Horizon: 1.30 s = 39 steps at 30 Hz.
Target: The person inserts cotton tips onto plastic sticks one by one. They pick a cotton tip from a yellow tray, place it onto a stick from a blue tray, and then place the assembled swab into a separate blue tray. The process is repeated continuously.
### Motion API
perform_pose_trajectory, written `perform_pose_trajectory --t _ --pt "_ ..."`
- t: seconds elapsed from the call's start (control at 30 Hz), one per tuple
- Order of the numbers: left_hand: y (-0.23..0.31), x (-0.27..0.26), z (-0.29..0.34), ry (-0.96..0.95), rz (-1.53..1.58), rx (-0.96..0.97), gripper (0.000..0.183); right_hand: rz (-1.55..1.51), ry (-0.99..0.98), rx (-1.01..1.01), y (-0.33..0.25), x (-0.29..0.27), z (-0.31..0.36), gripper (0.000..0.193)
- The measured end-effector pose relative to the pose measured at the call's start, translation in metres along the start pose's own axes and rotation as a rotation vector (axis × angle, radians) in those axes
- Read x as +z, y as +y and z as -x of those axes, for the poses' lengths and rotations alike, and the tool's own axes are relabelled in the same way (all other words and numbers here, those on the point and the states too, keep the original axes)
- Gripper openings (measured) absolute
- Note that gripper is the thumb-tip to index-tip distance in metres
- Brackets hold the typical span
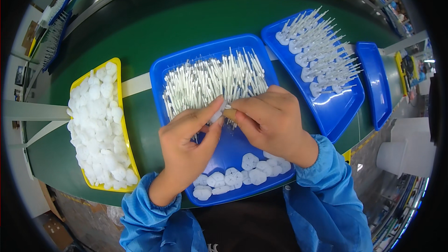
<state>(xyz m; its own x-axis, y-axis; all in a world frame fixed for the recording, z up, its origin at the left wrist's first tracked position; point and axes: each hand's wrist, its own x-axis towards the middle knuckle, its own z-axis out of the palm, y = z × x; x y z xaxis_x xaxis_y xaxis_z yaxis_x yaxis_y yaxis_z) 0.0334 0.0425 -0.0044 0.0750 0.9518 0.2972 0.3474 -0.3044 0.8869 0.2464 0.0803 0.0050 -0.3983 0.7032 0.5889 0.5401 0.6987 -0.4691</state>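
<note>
Over the middle blue tray [233,151], my two hands meet at the fingertips. My left hand [184,135] pinches a white plastic disc [217,113] on edge between thumb and forefinger. Close against it, my right hand [275,116] pinches the end of a thin white rod [228,107]; fingers hide most of the rod. Whether rod and disc are joined I cannot tell. Behind my hands, a dense bundle of white rods [200,81] fills the tray's far part. Several loose white discs [233,177] lie along its near edge.
Left of me, a yellow tray [125,126] is heaped with white discs [98,126]. On the right, a blue tray [343,112] holds rows of discs with upright rods [322,60]. Beyond it lies another blue tray [374,84]. All rest on a green table [135,32].
</note>
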Motion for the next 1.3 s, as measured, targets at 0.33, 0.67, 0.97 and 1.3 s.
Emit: perform_pose_trajectory --t 0.33,0.67,0.97,1.3 --pt "-0.005 0.0 -0.003 -0.049 0.354 -0.142 0.051 0.069 -0.004 -0.01 0.002 -0.011 0.003 0.027" --pt "-0.006 -0.005 -0.005 -0.049 0.195 0.017 0.06 0.084 -0.008 -0.196 0.005 -0.012 0.004 0.05" --pt "-0.002 -0.007 -0.006 -0.179 0.208 0.007 0.063 -0.088 -0.05 -0.04 0.0 -0.015 0.004 0.047" --pt "-0.019 -0.019 0.004 -0.025 0.395 0.045 0.036 0.225 -0.145 0.01 0.005 -0.04 0.022 0.037"
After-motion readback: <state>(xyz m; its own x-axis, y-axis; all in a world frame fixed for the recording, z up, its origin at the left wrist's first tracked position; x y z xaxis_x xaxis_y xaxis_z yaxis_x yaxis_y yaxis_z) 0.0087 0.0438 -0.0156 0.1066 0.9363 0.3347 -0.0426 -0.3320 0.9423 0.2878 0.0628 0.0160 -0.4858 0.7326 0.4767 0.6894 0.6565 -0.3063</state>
